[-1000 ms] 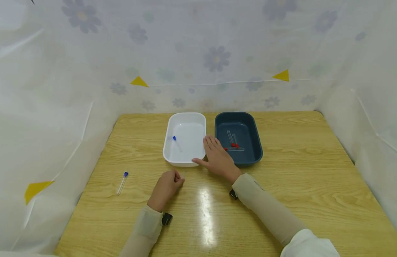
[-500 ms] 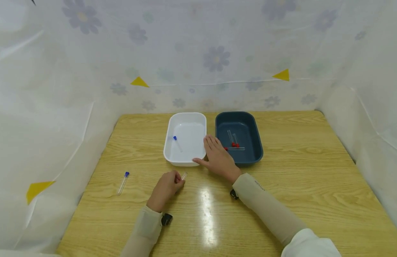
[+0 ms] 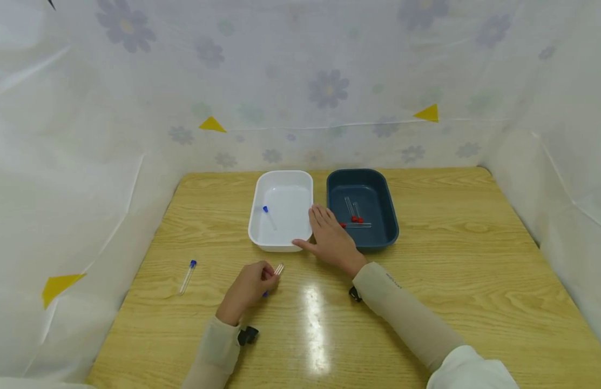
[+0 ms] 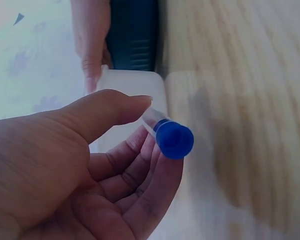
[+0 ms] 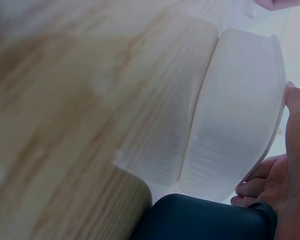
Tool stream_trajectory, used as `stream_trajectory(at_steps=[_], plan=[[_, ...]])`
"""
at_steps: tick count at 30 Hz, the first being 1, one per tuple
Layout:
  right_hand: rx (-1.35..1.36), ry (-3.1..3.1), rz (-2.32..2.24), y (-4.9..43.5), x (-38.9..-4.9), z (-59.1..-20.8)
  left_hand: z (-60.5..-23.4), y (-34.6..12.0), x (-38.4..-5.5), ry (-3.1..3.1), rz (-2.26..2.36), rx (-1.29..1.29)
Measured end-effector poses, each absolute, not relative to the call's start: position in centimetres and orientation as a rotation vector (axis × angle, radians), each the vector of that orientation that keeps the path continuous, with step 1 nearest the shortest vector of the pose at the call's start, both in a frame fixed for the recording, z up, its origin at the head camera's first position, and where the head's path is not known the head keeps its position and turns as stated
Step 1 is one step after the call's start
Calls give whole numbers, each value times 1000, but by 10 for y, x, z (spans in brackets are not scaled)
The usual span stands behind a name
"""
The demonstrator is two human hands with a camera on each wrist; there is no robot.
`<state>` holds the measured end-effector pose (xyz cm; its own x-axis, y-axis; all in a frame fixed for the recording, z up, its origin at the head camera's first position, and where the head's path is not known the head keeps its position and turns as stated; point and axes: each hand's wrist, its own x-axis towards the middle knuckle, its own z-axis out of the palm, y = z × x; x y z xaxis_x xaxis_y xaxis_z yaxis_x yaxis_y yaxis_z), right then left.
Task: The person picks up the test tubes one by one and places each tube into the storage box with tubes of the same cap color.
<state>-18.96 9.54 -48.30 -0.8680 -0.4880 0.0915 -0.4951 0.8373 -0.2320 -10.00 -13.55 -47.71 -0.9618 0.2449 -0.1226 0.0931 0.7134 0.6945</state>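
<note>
My left hand [image 3: 247, 288] pinches a blue-capped test tube [image 4: 174, 140] between thumb and fingertips, just in front of the white bin [image 3: 279, 248]. Its clear end points away toward the bin, while the cap faces the left wrist camera. My right hand [image 3: 331, 240] rests on the white bin's right side, fingers fairly straight along the rim and thumb at the front corner. Inside that bin lies one blue-capped test tube [image 3: 270, 218]. Another blue-capped tube [image 3: 187, 277] lies on the table at the left.
Right beside the white bin stands a dark blue bin [image 3: 392, 221] holding red-capped test tubes [image 3: 359, 225]. Both are near the back of the wooden table [image 3: 456, 259]. White sheeting [image 3: 290, 65] with flower prints rises behind and along both sides.
The tube in my left hand has come into view: first its clear end, now also the blue cap below the hand. The left wrist has shifted slightly; the right hand stays put.
</note>
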Motion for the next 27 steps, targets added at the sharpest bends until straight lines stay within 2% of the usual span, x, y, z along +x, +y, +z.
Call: stream_trajectory(at_steps=[17, 27], plan=[[798, -2982, 377, 95, -190, -484, -445, -140, -112, 2716, 1358, 406], [782, -3041, 402, 94, -188, -482, -437, -137, -128, 2607, 1609, 359]])
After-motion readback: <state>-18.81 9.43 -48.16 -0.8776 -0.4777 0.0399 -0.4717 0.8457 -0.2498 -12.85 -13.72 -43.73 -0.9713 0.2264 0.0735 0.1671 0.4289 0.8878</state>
